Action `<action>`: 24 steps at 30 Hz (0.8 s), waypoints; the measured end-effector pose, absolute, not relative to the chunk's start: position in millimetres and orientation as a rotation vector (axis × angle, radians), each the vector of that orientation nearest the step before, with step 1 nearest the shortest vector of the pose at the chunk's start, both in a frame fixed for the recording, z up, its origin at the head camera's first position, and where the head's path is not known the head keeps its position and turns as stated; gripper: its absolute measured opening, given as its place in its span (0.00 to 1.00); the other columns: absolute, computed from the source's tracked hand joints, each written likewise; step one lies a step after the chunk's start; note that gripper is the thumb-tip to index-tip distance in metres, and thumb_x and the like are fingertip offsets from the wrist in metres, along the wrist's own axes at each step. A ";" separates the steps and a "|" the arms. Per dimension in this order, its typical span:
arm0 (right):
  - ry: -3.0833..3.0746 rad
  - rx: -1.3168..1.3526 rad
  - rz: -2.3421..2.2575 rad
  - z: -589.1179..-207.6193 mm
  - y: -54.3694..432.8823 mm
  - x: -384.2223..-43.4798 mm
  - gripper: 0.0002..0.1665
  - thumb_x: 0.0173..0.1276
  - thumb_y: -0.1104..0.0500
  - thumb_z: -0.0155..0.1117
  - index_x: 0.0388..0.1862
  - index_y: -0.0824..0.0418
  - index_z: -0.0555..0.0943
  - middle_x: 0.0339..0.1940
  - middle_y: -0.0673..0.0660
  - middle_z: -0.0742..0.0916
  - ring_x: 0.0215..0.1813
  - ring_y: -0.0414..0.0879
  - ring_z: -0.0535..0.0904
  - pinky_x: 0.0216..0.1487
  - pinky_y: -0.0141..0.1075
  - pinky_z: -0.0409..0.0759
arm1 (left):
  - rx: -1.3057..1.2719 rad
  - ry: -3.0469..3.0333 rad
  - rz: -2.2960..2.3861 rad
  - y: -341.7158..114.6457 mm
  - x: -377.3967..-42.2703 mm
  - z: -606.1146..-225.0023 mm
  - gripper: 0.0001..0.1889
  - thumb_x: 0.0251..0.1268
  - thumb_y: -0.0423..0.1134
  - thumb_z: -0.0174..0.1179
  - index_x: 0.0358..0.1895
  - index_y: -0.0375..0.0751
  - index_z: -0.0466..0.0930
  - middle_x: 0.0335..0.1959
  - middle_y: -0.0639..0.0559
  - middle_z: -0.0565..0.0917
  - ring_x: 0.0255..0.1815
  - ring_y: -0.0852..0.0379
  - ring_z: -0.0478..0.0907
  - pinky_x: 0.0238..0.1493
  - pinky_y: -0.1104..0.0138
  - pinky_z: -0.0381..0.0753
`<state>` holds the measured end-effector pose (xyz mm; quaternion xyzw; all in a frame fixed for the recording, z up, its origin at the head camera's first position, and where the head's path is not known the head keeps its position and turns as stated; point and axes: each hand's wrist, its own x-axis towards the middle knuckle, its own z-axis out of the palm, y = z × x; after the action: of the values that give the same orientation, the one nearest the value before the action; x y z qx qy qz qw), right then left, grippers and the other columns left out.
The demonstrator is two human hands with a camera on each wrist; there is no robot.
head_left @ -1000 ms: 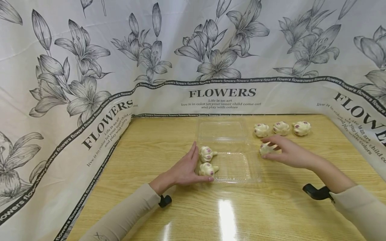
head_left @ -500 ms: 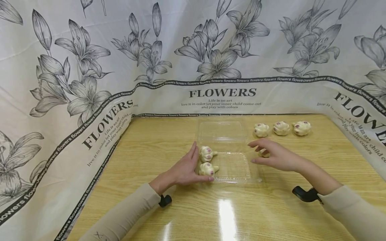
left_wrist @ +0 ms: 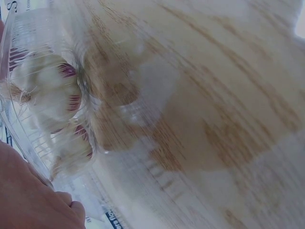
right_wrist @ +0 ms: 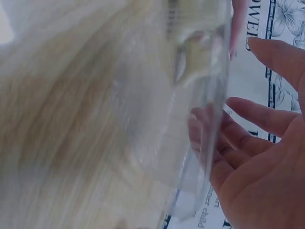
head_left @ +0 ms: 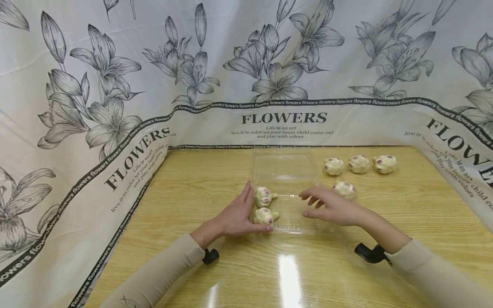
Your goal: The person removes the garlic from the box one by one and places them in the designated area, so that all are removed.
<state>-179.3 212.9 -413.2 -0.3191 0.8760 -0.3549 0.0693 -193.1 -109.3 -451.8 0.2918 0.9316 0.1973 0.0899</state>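
A clear plastic clamshell box [head_left: 298, 231] lies with its lid [head_left: 283, 164] folded back, away from me. Inside its left part are two garlic bulbs, one farther back [head_left: 263, 196] and one nearer [head_left: 265, 216]. My left hand [head_left: 235, 218] spreads along the box's left side, fingers straight, thumb at the front corner. The right hand [head_left: 335, 207] is over the right part of the box, thumb and fingers apart, nothing between them. In the right wrist view, the right hand's fingers [right_wrist: 252, 143] show beside and through the box wall. Behind that hand sits another garlic bulb [head_left: 344, 189].
Three more garlic bulbs line up at the back right: left [head_left: 334, 166], middle [head_left: 359, 164] and right [head_left: 385, 164]. A flower-printed cloth [head_left: 285, 128] hangs along the far edge and sides of the wooden table [head_left: 200, 179].
My right hand has moved left from the nearer loose garlic bulb to over the box, leaving that bulb on the table. The left hand has stayed in place.
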 end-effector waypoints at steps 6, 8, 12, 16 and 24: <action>2.577 -0.972 -1.080 -422.9 193.1 -176.7 0.33 0.73 0.52 0.68 0.64 0.77 0.74 0.55 0.69 0.84 0.52 0.58 0.84 0.53 0.49 0.87 | 0.866 2.764 0.594 -109.5 -192.5 -453.4 0.72 0.53 0.81 0.58 0.82 0.32 0.29 0.83 0.37 0.27 0.82 0.39 0.48 0.80 0.55 0.57; 2.562 -0.973 -1.088 -424.3 186.7 -177.1 0.33 0.74 0.52 0.68 0.64 0.77 0.74 0.54 0.69 0.85 0.51 0.56 0.85 0.52 0.48 0.87 | 0.872 2.768 0.591 -109.7 -193.0 -453.0 0.72 0.53 0.81 0.58 0.82 0.31 0.30 0.83 0.35 0.29 0.82 0.38 0.49 0.79 0.54 0.57; 2.516 -0.972 -1.120 -425.0 175.0 -177.5 0.34 0.75 0.52 0.66 0.65 0.78 0.74 0.53 0.68 0.86 0.51 0.54 0.86 0.54 0.48 0.86 | 0.872 2.773 0.589 -109.6 -193.9 -450.8 0.72 0.54 0.80 0.59 0.82 0.32 0.30 0.83 0.36 0.28 0.82 0.38 0.48 0.80 0.54 0.57; 2.463 -0.965 -1.151 -427.9 165.0 -178.7 0.33 0.75 0.52 0.66 0.65 0.79 0.73 0.53 0.68 0.86 0.51 0.54 0.86 0.56 0.46 0.86 | 0.867 2.772 0.581 -109.3 -194.2 -450.9 0.72 0.54 0.80 0.59 0.82 0.32 0.29 0.83 0.37 0.27 0.82 0.38 0.47 0.80 0.54 0.57; 2.492 -0.939 -1.158 -437.7 147.5 -183.3 0.30 0.73 0.54 0.68 0.63 0.75 0.76 0.52 0.67 0.87 0.48 0.53 0.87 0.51 0.41 0.88 | 0.863 2.762 0.591 -109.9 -194.5 -451.2 0.72 0.54 0.80 0.59 0.82 0.32 0.29 0.83 0.39 0.26 0.82 0.38 0.47 0.79 0.54 0.57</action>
<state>-183.3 147.5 -437.7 -0.3211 0.8521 -0.3958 0.1186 -194.5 -109.9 -451.2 0.2911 0.9310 0.1993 0.0940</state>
